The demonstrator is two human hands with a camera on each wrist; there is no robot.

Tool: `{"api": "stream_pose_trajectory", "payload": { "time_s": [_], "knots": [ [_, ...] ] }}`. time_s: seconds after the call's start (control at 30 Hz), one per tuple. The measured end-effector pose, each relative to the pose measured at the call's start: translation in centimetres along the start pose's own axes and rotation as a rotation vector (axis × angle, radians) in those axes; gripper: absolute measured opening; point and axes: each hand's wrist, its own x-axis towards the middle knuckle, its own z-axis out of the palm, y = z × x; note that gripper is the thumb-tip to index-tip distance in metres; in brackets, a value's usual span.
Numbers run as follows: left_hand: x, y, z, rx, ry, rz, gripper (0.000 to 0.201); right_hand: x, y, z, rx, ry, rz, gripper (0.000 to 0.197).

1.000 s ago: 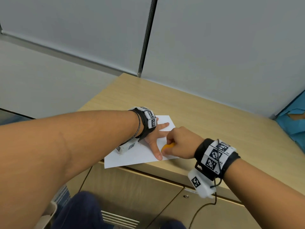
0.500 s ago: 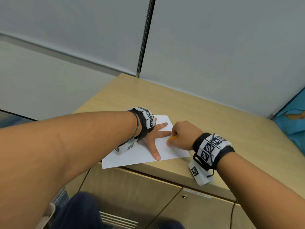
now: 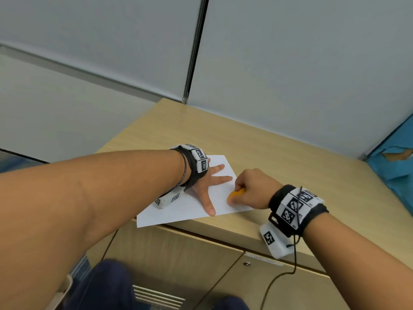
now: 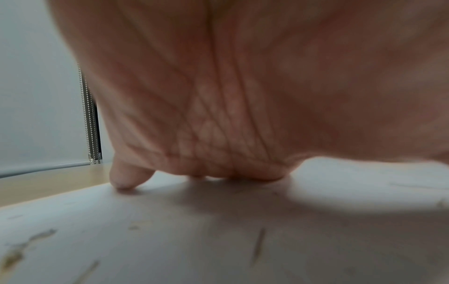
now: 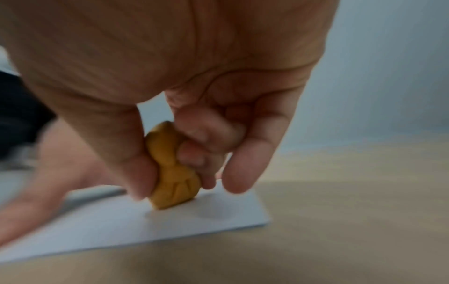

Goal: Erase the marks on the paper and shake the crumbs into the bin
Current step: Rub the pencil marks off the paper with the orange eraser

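Note:
A white sheet of paper (image 3: 187, 209) lies on the wooden cabinet top (image 3: 279, 157), its near corner overhanging the front edge. My left hand (image 3: 209, 186) lies flat on the paper with fingers spread, pressing it down. My right hand (image 3: 250, 191) pinches an orange eraser (image 3: 234, 195) between thumb and fingers, its lower end touching the paper near the right edge. In the right wrist view the eraser (image 5: 171, 169) stands on the paper (image 5: 145, 226) beside my blurred left hand. In the left wrist view the palm (image 4: 243, 86) rests on the paper (image 4: 218, 240), which bears faint marks and crumbs.
Grey wall panels (image 3: 290, 63) stand behind the cabinet. A blue object (image 3: 393, 162) sits at the far right. Cabinet doors (image 3: 178, 253) are below the front edge. A cable (image 3: 279, 278) hangs from my right wrist. No bin is in view.
My right hand moved the eraser away across the paper and then back toward me. The left hand has stayed pressed on the sheet.

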Motion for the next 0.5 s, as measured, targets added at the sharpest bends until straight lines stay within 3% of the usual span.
{"api": "stream_pose_trajectory", "payload": {
  "time_s": [0.07,0.2,0.37,0.5],
  "knots": [
    [0.2,0.1,0.1,-0.009,0.003,-0.004,0.127,0.0,0.3,0.1,-0.020,0.056,0.034,0.026],
    [0.0,0.1,0.1,-0.008,0.011,0.005,0.126,-1.3,-1.9,1.8,-0.049,-0.025,-0.111,0.035],
    [0.1,0.2,0.3,-0.025,0.017,-0.005,0.127,0.0,0.6,0.4,0.006,0.055,0.069,0.032],
    [0.1,0.1,0.4,-0.052,0.018,-0.003,0.128,-0.9,0.4,1.5,0.051,0.006,0.023,0.032]
  ]
}}
